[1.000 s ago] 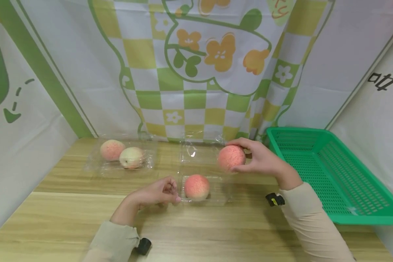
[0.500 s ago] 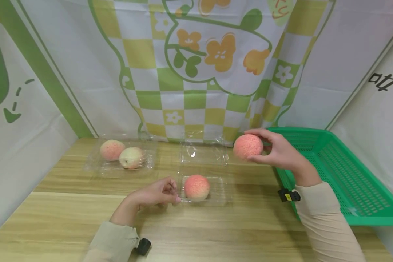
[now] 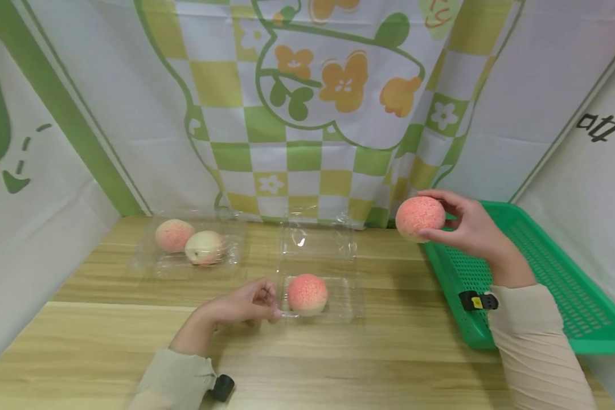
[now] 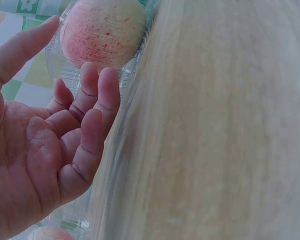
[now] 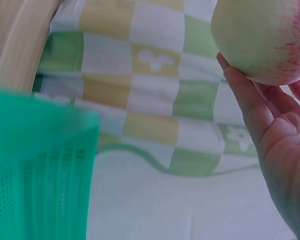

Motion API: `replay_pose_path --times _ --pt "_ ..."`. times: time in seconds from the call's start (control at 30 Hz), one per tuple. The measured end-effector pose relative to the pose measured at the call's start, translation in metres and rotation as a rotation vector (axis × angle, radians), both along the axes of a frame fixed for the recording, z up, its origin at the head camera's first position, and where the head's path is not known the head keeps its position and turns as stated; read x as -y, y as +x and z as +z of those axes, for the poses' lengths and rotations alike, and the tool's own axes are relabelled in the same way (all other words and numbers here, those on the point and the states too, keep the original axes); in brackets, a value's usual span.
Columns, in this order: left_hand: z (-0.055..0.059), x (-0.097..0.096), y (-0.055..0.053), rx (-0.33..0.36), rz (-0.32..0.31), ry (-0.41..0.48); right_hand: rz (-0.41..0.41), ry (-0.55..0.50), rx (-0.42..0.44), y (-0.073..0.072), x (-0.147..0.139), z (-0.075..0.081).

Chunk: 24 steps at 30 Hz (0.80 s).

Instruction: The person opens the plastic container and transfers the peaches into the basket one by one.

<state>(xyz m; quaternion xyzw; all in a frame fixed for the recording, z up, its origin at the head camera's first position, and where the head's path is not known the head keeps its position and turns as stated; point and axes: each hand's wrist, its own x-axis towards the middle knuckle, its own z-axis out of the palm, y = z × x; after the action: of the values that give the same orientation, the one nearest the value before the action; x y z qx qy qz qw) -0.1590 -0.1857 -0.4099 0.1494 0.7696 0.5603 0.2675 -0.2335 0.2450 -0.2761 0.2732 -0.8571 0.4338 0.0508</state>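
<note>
My right hand (image 3: pixel 468 228) grips a pink peach (image 3: pixel 420 218) between thumb and fingers, held in the air at the near-left end of a green basket (image 3: pixel 589 344). The right wrist view shows the peach's pale side (image 5: pixel 257 40) against the fingertips. Beside an open clear plastic box (image 3: pixel 343 304), my left hand (image 3: pixel 241 304) rests with loosely curled fingers, its thumb tip right at the box's left corner. A second peach (image 3: pixel 307 294) sits in the left half of that box. In the left wrist view, the left hand's fingers (image 4: pixel 107 92) hold nothing.
At the back left, a closed clear box (image 3: pixel 164 267) contains two peaches (image 3: pixel 175 236). The open box's lid (image 3: pixel 318 239) lies back towards the checked curtain (image 3: pixel 297 142). White cloth walls flank the wooden table (image 3: pixel 338 364) on both sides.
My right hand has carried its peach away from the open box, rightward and upward to the basket's edge. The left hand has stayed almost in place.
</note>
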Motion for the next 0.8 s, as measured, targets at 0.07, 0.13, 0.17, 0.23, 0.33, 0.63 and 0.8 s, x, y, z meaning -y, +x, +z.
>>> replay_pose_path --times 0.07,0.13,0.17,0.23,0.33,0.63,0.8 --pt "0.0 0.001 0.001 0.0 0.0 -0.004 -0.03 -0.004 -0.001 -0.001 -0.007 0.0" --pt "0.0 0.001 0.001 0.002 0.001 -0.003 -0.069 -0.005 0.001 -0.002 -0.014 0.0" --pt "0.001 0.001 0.001 0.0 -0.001 -0.002 -0.09 -0.006 0.006 -0.002 -0.018 0.0" --pt "0.001 0.001 0.001 -0.002 -0.003 0.002 -0.129 -0.003 0.014 -0.004 -0.027 0.0" --pt "0.002 0.0 0.002 0.0 -0.004 0.01 -0.175 -0.004 0.024 -0.007 -0.039 -0.001" --pt "0.002 -0.001 0.002 -0.005 -0.009 0.019 -0.224 -0.07 0.011 -0.021 -0.07 -0.011" --pt "0.002 -0.002 0.002 -0.006 -0.005 0.02 -0.239 -0.109 0.002 -0.029 -0.083 -0.021"
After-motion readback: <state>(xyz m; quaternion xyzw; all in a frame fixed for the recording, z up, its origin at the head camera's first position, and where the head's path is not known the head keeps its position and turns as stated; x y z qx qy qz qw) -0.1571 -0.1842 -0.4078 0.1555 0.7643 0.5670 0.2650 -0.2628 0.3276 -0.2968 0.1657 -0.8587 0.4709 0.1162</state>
